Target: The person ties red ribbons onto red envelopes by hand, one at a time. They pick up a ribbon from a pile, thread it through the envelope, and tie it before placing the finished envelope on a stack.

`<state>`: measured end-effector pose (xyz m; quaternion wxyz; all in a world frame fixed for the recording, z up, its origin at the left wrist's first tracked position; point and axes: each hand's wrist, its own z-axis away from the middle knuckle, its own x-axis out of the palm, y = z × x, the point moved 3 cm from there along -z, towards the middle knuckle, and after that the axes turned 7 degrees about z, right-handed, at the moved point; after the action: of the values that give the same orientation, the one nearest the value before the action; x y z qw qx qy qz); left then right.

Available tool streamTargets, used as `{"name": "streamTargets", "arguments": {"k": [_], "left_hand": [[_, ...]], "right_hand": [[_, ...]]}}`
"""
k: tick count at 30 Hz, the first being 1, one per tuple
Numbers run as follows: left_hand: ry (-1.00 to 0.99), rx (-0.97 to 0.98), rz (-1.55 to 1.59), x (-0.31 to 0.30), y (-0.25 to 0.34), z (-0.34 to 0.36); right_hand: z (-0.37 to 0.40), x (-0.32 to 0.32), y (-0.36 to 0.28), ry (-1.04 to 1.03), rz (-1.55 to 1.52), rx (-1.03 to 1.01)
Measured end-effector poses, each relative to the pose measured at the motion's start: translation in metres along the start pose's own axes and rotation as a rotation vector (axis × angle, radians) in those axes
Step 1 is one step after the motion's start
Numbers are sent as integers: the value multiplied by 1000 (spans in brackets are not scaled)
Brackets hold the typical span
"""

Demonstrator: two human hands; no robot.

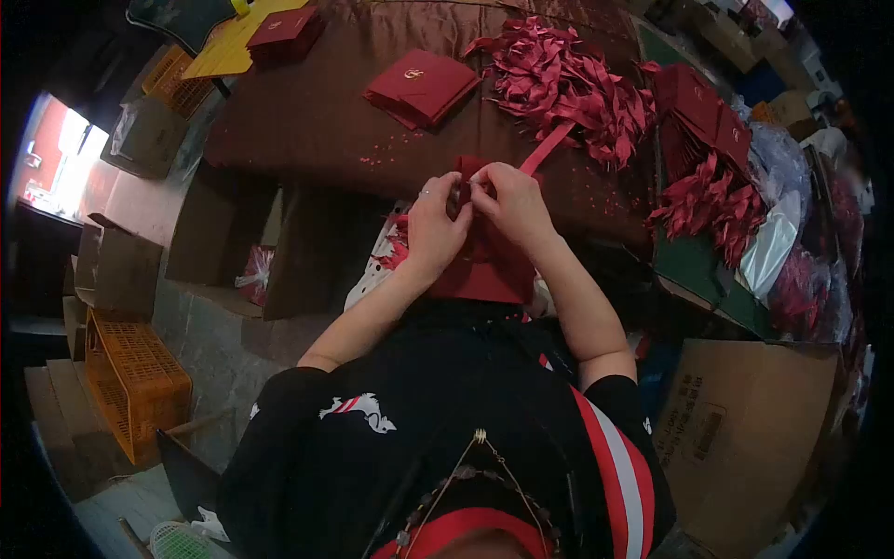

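Note:
At the near edge of the cloth-covered table, my left hand and my right hand meet with their fingers bent and pinched on a dark red ribbon. Below them, a flat dark red gift bag or folder lies against my lap. A long strip of red ribbon slants up from beside my right hand to a heap of cut red ribbons. My fingers cover much of what they grip, so any knot there is hidden.
Dark red cards or pouches with a gold emblem lie stacked on the brown tablecloth. Another stack sits far left, and more are on the right. Cardboard boxes and an orange crate flank me.

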<state>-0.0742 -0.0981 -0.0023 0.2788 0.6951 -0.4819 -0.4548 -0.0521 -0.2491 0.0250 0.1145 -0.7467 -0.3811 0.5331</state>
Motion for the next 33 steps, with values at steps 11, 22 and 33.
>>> {"name": "streamTargets", "arguments": {"k": [11, 22, 33], "left_hand": [[-49, -11, 24, 2, -1, -3], [-351, -240, 420, -8, -37, -20], [-205, 256, -276, 5, -23, -50]], "right_hand": [[2, 14, 3, 132, -9, 39], [9, 3, 16, 103, -103, 138], [18, 4, 28, 114, 401, 55]]}}
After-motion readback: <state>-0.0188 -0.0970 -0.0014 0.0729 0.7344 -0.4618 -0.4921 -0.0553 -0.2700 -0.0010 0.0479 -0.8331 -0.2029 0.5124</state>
